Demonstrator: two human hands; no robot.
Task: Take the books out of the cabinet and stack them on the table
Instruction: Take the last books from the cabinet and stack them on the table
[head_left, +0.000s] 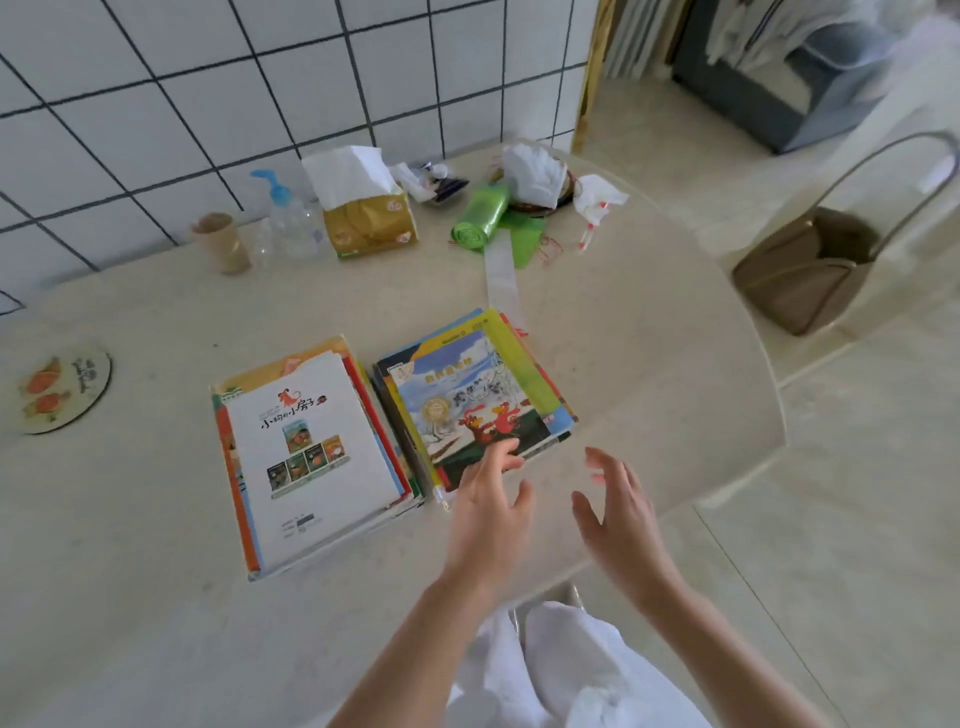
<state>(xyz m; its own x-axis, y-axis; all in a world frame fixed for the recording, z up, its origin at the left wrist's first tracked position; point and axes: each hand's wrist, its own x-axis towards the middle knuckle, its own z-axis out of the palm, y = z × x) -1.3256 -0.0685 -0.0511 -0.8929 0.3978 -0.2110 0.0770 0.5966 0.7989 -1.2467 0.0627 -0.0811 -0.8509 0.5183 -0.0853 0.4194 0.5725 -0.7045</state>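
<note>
Books: two stacks lying flat side by side near the middle of the desk (649, 291), their inner edges almost touching. Left stack (311, 452): top cover white, with a small red dog, a printed title and a row of little cover pictures; orange and blue edges show along its left side. Right stack (470, 395): top cover a snowy scene with red figures; yellow, blue and red edges are fanned out beneath it on the right.

Left hand (488, 499): at the near corner of the right stack, fingers relaxed and spread, holding nothing; the fingertips lie over the near edge of the top cover, contact not certain.

Right hand (621, 512): just right of the left one, over the desk's near edge, fingers spread wide, holding nothing.

Far side of the desk, against the tiled wall (156, 78), left to right: cardboard tube (222, 241), clear pump bottle (288, 215) with a blue top, tissue pack (366, 218), green roll of bags (480, 213), crumpled white tissues (535, 174).

Far left: round coaster (65, 392) with orange pictures.

Right of the desk: tan handbag (815, 265).
</note>
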